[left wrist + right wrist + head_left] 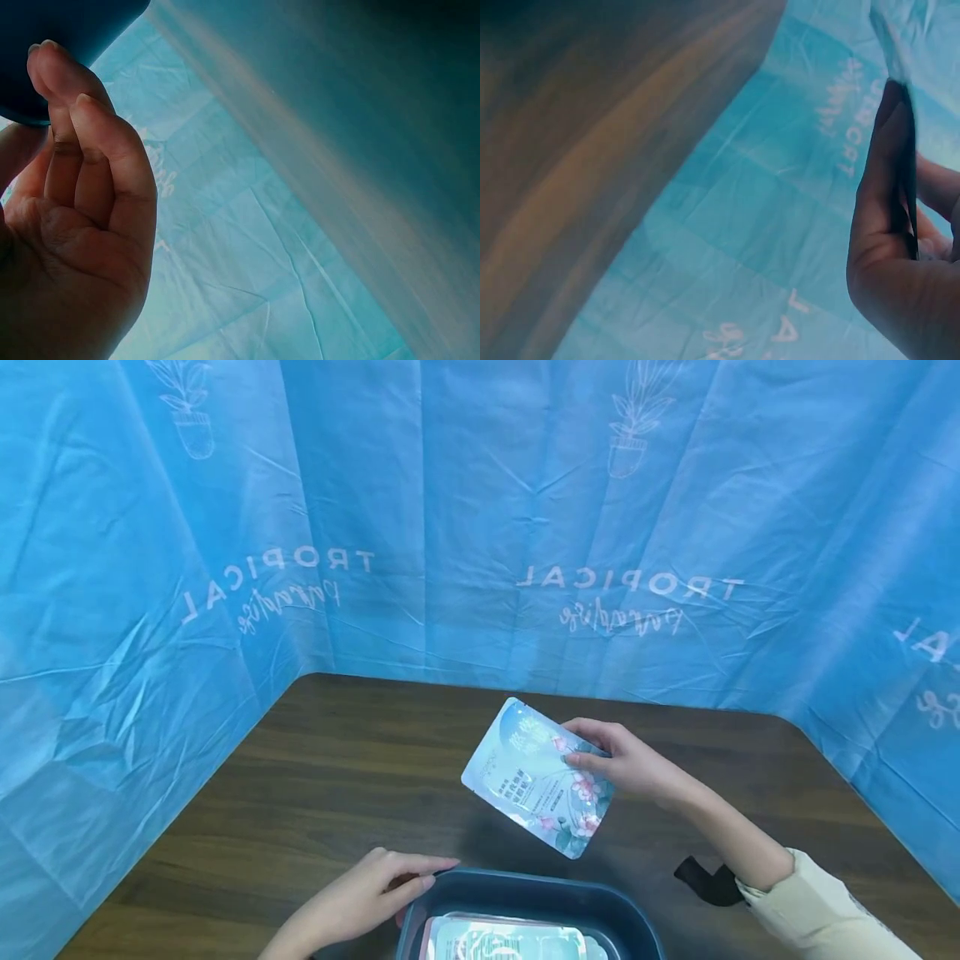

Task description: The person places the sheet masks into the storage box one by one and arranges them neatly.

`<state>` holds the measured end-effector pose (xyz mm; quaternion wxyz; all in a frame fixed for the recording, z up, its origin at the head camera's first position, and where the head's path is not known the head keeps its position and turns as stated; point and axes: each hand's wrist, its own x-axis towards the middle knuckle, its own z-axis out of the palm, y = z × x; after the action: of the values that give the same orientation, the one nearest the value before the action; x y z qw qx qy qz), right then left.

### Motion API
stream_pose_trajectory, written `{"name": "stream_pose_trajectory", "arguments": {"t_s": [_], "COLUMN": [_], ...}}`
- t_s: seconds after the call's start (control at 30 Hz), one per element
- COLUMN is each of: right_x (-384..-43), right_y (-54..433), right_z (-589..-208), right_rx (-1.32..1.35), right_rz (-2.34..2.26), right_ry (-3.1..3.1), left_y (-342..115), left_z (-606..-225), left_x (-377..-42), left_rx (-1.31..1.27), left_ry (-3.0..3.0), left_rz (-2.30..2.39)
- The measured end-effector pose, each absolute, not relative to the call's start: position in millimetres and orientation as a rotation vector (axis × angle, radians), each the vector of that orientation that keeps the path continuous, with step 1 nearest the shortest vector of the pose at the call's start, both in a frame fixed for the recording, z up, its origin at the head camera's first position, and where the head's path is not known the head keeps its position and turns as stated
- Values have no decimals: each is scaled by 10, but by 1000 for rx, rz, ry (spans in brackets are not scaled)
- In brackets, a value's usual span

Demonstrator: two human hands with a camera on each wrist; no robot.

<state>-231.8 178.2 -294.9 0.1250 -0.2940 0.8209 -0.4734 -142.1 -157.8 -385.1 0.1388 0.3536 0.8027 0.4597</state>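
Note:
My right hand (611, 760) holds a pale blue sheet mask packet (517, 785) by its right edge, thumb on the printed face and fingers behind. The packet is tilted above the table, with pink flowers and green leaves on its lower right part. Seen edge-on in the right wrist view, the packet (910, 161) runs between thumb and fingers. My left hand (367, 889) grips the dark blue bin (540, 883) at its far left corner, thumb and index finger at the rim. In the left wrist view, bent fingers (97, 165) lie against the bin's underside.
Inside the bin lie several flat packets (510, 939), the top one pale green with a barcode. The dark wood table (360, 760) is bordered by blue printed curtains (480, 527) at the back and sides. A black strap (708, 883) hangs by the right sleeve (825, 906).

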Motion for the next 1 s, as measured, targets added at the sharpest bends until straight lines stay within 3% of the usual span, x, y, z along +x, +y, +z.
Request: {"name": "stream_pose_trajectory", "arguments": {"t_s": [0.63,1.0], "right_x": [-1553,-1360], "right_y": [1642,1486], "right_z": [-3559,-3808], "right_rx": [-1036,-1229], "right_rz": [-1359,-1053], "right_ry": [1853,2117], "left_y": [-1588,-1581], "left_z": [-3821,-3843], "left_x": [-1432,-1413], "left_rx": [1002,989], "left_ry": [2379,2353], "left_rz": [1289,1314]}}
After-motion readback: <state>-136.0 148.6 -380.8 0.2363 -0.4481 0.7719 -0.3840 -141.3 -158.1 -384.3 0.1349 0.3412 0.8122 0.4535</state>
